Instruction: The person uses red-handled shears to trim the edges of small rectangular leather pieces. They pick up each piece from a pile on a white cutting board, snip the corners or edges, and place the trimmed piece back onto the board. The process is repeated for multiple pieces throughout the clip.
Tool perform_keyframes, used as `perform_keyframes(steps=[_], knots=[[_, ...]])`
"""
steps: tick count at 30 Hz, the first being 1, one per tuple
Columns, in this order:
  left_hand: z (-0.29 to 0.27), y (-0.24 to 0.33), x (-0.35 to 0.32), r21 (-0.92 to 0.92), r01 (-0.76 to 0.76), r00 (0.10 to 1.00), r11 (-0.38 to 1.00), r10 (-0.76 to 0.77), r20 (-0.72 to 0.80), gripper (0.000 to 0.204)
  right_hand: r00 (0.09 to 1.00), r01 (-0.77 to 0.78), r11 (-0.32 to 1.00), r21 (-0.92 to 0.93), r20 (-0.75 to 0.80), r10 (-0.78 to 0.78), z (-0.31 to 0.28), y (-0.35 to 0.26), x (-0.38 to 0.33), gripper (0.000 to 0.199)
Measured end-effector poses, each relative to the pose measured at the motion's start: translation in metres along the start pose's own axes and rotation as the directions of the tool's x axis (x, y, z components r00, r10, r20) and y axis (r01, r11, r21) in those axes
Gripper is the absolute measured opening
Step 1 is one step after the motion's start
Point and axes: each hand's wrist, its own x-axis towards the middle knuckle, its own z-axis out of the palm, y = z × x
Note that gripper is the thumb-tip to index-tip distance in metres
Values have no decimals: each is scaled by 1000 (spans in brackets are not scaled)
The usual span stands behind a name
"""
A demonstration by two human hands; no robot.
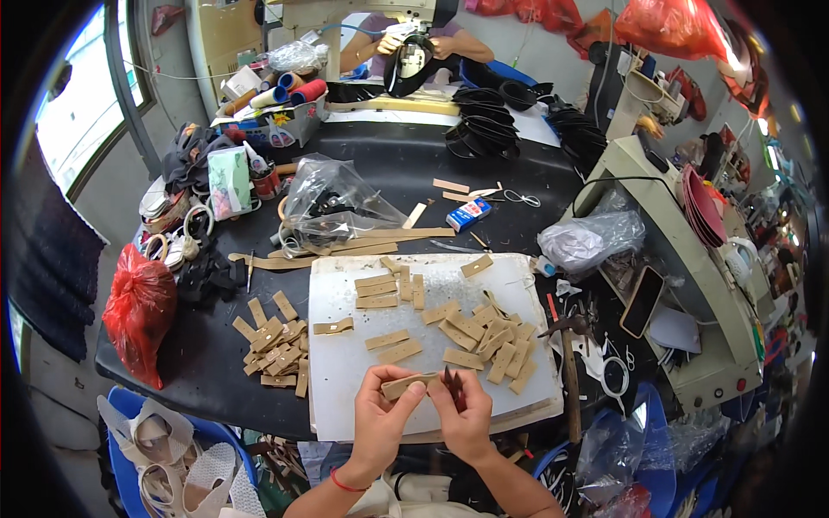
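Note:
My left hand [378, 416] is closed on a small tan strip [402, 384], its thumb lying along the strip's face. My right hand [467, 421] meets the strip's right end with its fingertips. In the same hand is a dark, pointed tool [455, 385] with a reddish part, tips up; its exact kind is hard to make out. Both hands are over the near edge of a white board [332, 393]. Loose tan strips [484, 332] lie on the board, several with a small pale patch. A heap of similar strips [278, 350] sits on the black table left of the board.
A hammer [570, 380] lies at the board's right edge, near a phone [642, 300] and white-handled scissors [615, 380]. Left are a red plastic bag [140, 306] and a blue tub [123, 440] of pale straps. Across the table another person's hands [445, 45] work at a machine.

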Motion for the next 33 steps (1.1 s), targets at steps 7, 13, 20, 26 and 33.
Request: perform_keyframes(steps=[7,13,20,26,33], knots=[[-13,7,-7,100,227,946,969,-244,212,36,959,206,896,-393,261,-106,-33,-25,26,22],[-25,4,-8,41,212,972,976,-215,96,36,738,641,395,-659,385,-555,-27,-9,17,33],[-23,4,-9,86,180,980,980,-186,67,35,686,683,296,-668,446,-575,-24,0,16,29],[-20,-2,-10,34,180,982,983,-181,50,32,879,477,622,-621,346,-328,-25,21,0,23],[-32,9,-9,129,304,939,944,-320,125,28,925,206,945,-254,366,-103,-27,-22,21,25]])
